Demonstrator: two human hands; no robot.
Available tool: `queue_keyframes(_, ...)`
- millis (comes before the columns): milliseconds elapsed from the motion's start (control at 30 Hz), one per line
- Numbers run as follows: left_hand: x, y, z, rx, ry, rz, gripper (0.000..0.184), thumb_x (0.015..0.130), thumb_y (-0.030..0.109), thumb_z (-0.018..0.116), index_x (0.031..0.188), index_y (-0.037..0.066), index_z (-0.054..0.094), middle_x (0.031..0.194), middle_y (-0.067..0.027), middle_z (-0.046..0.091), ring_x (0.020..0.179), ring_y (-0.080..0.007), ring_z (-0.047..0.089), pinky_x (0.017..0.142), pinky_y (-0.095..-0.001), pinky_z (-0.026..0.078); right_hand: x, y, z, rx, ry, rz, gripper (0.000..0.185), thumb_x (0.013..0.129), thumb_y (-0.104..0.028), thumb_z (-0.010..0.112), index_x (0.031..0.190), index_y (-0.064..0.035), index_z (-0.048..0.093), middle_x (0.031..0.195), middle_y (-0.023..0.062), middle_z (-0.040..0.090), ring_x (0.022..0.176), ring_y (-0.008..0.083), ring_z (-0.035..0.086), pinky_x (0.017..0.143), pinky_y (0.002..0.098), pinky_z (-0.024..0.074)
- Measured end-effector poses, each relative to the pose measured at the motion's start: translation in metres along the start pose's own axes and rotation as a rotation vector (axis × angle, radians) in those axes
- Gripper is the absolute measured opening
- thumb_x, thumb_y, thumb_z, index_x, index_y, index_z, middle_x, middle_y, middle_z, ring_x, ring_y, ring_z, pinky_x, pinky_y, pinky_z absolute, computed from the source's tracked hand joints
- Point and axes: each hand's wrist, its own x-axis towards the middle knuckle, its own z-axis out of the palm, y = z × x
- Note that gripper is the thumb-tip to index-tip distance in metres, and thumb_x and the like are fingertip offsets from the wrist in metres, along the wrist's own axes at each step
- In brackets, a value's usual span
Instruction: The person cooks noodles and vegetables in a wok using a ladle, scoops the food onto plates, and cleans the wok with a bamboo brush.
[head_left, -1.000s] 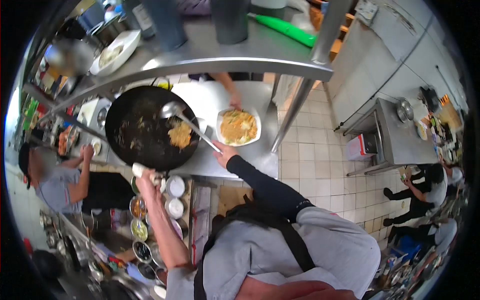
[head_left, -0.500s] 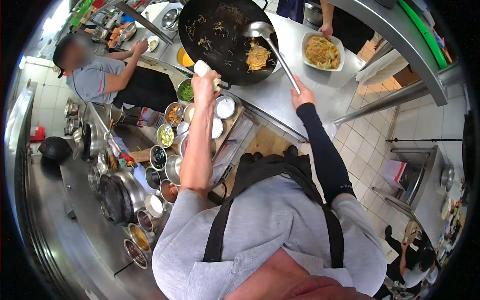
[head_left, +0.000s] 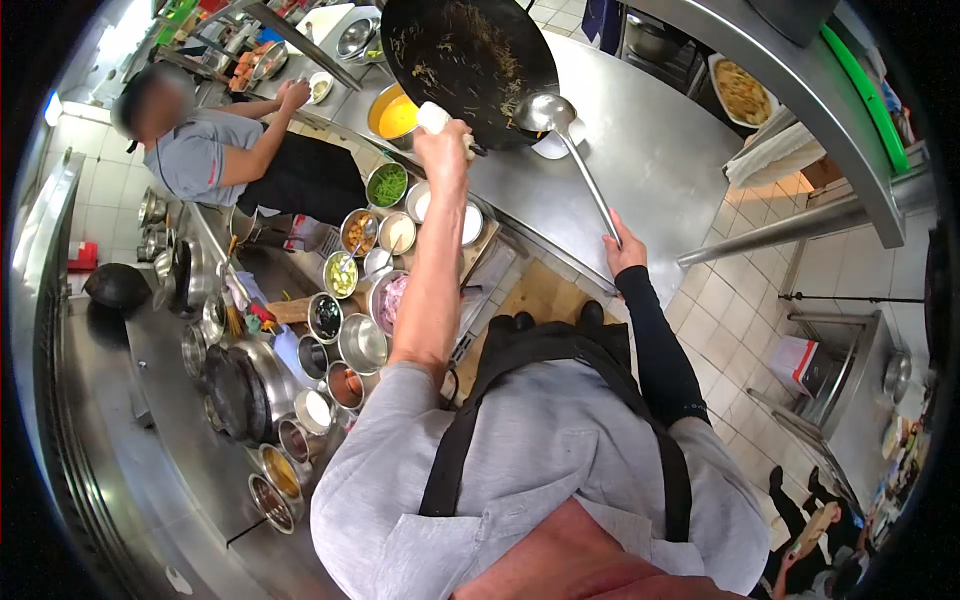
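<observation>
My left hand [head_left: 443,152] is closed on the wok's handle, with a folded white cloth [head_left: 433,117] in the grip. The dark wok [head_left: 450,75] is tilted over the steel counter, and thin noodle scraps cling to its inside. In my right hand [head_left: 626,244] is the long handle of a steel ladle [head_left: 546,112]. The ladle's bowl is at the wok's right rim, above a small white dish [head_left: 563,143] partly hidden by it. At the upper right, a white dish of noodles [head_left: 740,92] stands beyond the counter's edge, partly cut off by the steel frame.
Steel counter [head_left: 640,130] extends right of the wok. Below my left arm are several containers, including chopped greens [head_left: 387,185] and sliced onion [head_left: 392,298]. A pot of yellow liquid [head_left: 394,115] stands left of the wok. A co-worker [head_left: 210,150] stands at the left.
The wok has tilted more, and the noodle clump in it is out of sight. The noodle dish, held by another person's hand before, has moved right off the counter. My hands have shifted right and down.
</observation>
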Motion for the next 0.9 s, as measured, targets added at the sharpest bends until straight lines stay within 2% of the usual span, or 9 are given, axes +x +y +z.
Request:
queue_keyframes(200,0.004,-0.015,0.009,0.155,0.036,0.329,0.037,0.075,0.007,0.064,0.107,-0.006,0.051,0.092,-0.0126,0.063,0.083,-0.0193,0.060,0.078,-0.0327,0.050,-0.009,-0.009,-0.021,-0.125,-0.008,0.102,0.060,0.089,-0.007,0.066,0.145,-0.0239,0.052,0.119,0.0223,0.067,0.101,0.0384,0.068,0.087,0.0394,0.0542)
queue_keyframes(333,0.016,-0.016,0.001,0.182,0.097,0.409,0.026,0.073,0.008,0.065,0.094,-0.003,0.053,0.084,-0.0075,0.060,0.072,-0.0157,0.056,0.065,-0.0313,0.047,-0.010,-0.003,-0.023,0.063,0.085,0.031,0.057,0.091,-0.009,0.068,0.145,-0.0139,0.051,0.125,0.0198,0.067,0.107,0.0315,0.069,0.092,0.0358,0.0525)
queue_keyframes(367,0.012,-0.007,-0.004,0.164,0.093,0.428,0.025,0.073,0.007,0.065,0.093,-0.002,0.053,0.082,-0.0064,0.060,0.070,-0.0151,0.055,0.063,-0.0310,0.046,-0.008,-0.011,-0.030,0.188,0.034,0.155,0.056,0.092,-0.011,0.066,0.146,-0.0130,0.050,0.113,0.0156,0.066,0.094,0.0267,0.065,0.081,0.0339,0.0505)
queue_keyframes(467,0.002,0.001,-0.033,0.093,0.037,0.337,0.021,0.073,0.006,0.064,0.090,-0.002,0.055,0.077,-0.0066,0.060,0.063,-0.0142,0.056,0.057,-0.0313,0.047,-0.010,-0.049,-0.062,0.558,-0.129,0.528,0.053,0.097,-0.014,0.063,0.148,-0.0106,0.048,0.079,0.0029,0.063,0.053,0.0121,0.054,0.047,0.0282,0.0444)
queue_keyframes(567,-0.034,0.009,-0.067,-0.011,0.091,0.200,0.013,0.074,0.002,0.065,0.085,0.004,0.058,0.073,-0.0020,0.060,0.058,-0.0122,0.056,0.050,-0.0277,0.044,-0.005,-0.091,-0.090,0.701,-0.150,0.616,0.055,0.099,-0.016,0.061,0.151,-0.0134,0.044,0.070,-0.0014,0.048,0.046,0.0050,0.037,0.039,0.0221,0.0293)
queue_keyframes(700,-0.143,0.033,-0.106,-0.269,0.230,-0.035,0.016,0.077,0.000,0.066,0.088,0.006,0.056,0.073,-0.0025,0.057,0.055,-0.0157,0.058,0.047,-0.0279,0.048,0.006,-0.092,-0.104,0.908,-0.248,0.647,0.061,0.100,-0.020,0.060,0.155,-0.0158,0.035,0.067,-0.0011,0.046,0.046,0.0067,0.036,0.038,0.0240,0.0303)
queue_keyframes(767,-0.204,0.030,-0.130,-0.402,0.350,-0.150,0.011,0.081,0.004,0.067,0.085,0.004,0.057,0.073,-0.0064,0.059,0.057,-0.0187,0.060,0.054,-0.0318,0.055,0.015,-0.073,-0.104,0.810,-0.346,0.672,0.058,0.099,-0.018,0.060,0.153,-0.0161,0.039,0.066,-0.0020,0.045,0.045,0.0062,0.036,0.037,0.0243,0.0290)
queue_keyframes(833,-0.270,0.021,-0.160,-0.524,0.491,-0.239,0.010,0.085,0.007,0.067,0.081,0.004,0.058,0.075,-0.0069,0.060,0.065,-0.0205,0.064,0.070,-0.0372,0.062,0.030,-0.058,-0.098,0.601,-0.389,0.678,0.054,0.099,-0.018,0.060,0.150,-0.0166,0.043,0.064,-0.0026,0.044,0.044,0.0067,0.037,0.036,0.0244,0.0297)
queue_keyframes(900,-0.340,0.020,-0.186,-0.477,0.528,-0.226,0.010,0.084,0.004,0.065,0.078,0.005,0.056,0.077,-0.0086,0.063,0.061,-0.0215,0.065,0.067,-0.0406,0.064,0.029,-0.043,-0.087,0.573,-0.384,0.676,0.052,0.098,-0.019,0.060,0.148,-0.0163,0.045,0.064,-0.0022,0.045,0.044,0.0072,0.039,0.036,0.0244,0.0308)
